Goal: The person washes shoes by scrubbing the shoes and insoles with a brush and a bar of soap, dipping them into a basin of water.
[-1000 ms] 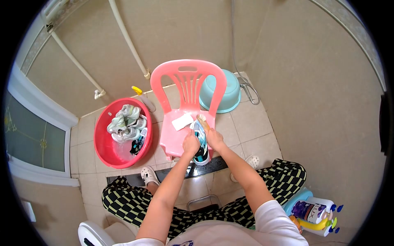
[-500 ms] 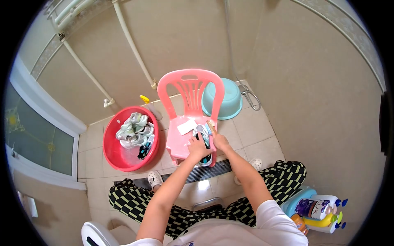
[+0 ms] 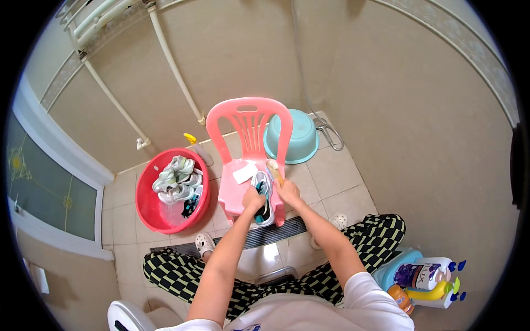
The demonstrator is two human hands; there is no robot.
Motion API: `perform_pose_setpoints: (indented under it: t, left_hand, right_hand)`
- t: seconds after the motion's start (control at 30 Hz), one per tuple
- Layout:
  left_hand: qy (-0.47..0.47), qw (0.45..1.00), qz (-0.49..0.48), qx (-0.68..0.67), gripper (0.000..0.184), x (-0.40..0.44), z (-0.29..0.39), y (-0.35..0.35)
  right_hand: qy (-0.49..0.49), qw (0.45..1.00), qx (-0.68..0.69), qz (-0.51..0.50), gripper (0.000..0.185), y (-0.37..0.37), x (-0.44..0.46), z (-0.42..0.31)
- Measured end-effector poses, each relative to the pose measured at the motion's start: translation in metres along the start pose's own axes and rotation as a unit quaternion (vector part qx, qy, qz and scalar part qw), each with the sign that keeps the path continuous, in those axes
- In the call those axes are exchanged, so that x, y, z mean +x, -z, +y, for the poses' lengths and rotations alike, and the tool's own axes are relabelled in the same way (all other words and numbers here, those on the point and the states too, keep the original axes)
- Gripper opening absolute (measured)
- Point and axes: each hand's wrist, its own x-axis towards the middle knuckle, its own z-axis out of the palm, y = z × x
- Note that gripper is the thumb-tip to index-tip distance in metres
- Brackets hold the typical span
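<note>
On the seat of a pink plastic chair (image 3: 232, 193) lies a shoe (image 3: 266, 214) with a white rim and a dark and teal inside. My left hand (image 3: 253, 198) is closed on the shoe's left side. My right hand (image 3: 288, 192) grips a wooden-handled brush (image 3: 274, 169) with pale bristles, held along the shoe's right side near its far end. Beside the shoe, on the seat's left part, rests a white block or cloth (image 3: 244, 173); which of the two I cannot tell.
A red basin (image 3: 144, 207) with several wet shoes stands left of the chair. Behind it is a bottle with a yellow top (image 3: 190, 138). An upturned teal basin (image 3: 298, 135) and a shower head (image 3: 331, 138) lie behind right. Detergent bottles (image 3: 422, 276) stand at the lower right.
My left hand, spread over the shoe half a second ago, has closed on its left side. The shoe has turned slightly. My right hand keeps the brush beside it. The view has shifted a little.
</note>
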Motion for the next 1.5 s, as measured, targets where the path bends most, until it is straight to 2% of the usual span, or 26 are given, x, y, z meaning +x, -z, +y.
perform_pose_setpoints:
  t: [0.03,0.13,0.23,0.37,0.57,0.63,0.7,0.83,1.23,1.3,1.4,1.5]
  left_hand:
    - [0.001,1.0,0.001,0.001,0.05,0.003,-0.009,0.002]
    - [-0.005,0.994,0.02,-0.105,0.048,0.007,-0.026,0.005]
    - [-0.03,0.987,0.053,-0.151,0.046,0.008,-0.035,-0.002]
    - [-0.014,0.976,0.07,-0.206,0.042,0.01,-0.035,-0.014]
    - [-0.044,0.972,0.115,-0.198,0.038,0.017,-0.035,-0.035]
    - [-0.044,0.972,0.121,-0.195,0.038,0.015,-0.031,-0.031]
    - [-0.034,0.977,0.097,-0.188,0.039,0.012,-0.03,-0.028]
    - [-0.035,0.978,0.112,-0.175,0.039,0.016,-0.033,-0.031]
    - [-0.083,0.969,0.092,-0.216,0.032,0.018,-0.039,-0.028]
    - [-0.083,0.97,0.081,-0.213,0.035,0.021,-0.043,-0.031]
    - [-0.101,0.972,0.065,-0.201,0.038,0.024,-0.044,-0.033]
    - [-0.099,0.973,0.064,-0.201,0.035,0.022,-0.04,-0.031]
  right_hand:
    - [0.0,1.0,0.001,-0.002,0.053,-0.004,-0.002,-0.003]
    - [0.006,1.0,-0.01,-0.028,0.051,-0.019,-0.007,-0.007]
    - [0.021,1.0,-0.009,-0.004,0.05,-0.025,-0.015,-0.014]
    - [0.055,0.996,-0.028,-0.063,0.048,-0.01,-0.043,-0.014]
    - [0.052,0.991,-0.017,-0.123,0.051,-0.013,-0.087,0.022]
    - [0.069,0.994,-0.024,-0.086,0.051,-0.01,-0.104,0.027]
    - [0.065,0.993,-0.038,-0.09,0.05,-0.006,-0.118,0.029]
    - [0.058,0.995,-0.041,-0.077,0.048,-0.001,-0.128,0.022]
    - [0.048,0.997,-0.012,-0.055,0.047,-0.033,-0.067,0.008]
    - [0.038,0.996,0.015,-0.074,0.05,-0.036,-0.048,0.006]
    - [0.035,0.998,-0.014,-0.048,0.051,-0.041,-0.02,0.002]
    - [0.071,0.995,-0.028,-0.064,0.051,-0.044,0.01,-0.002]
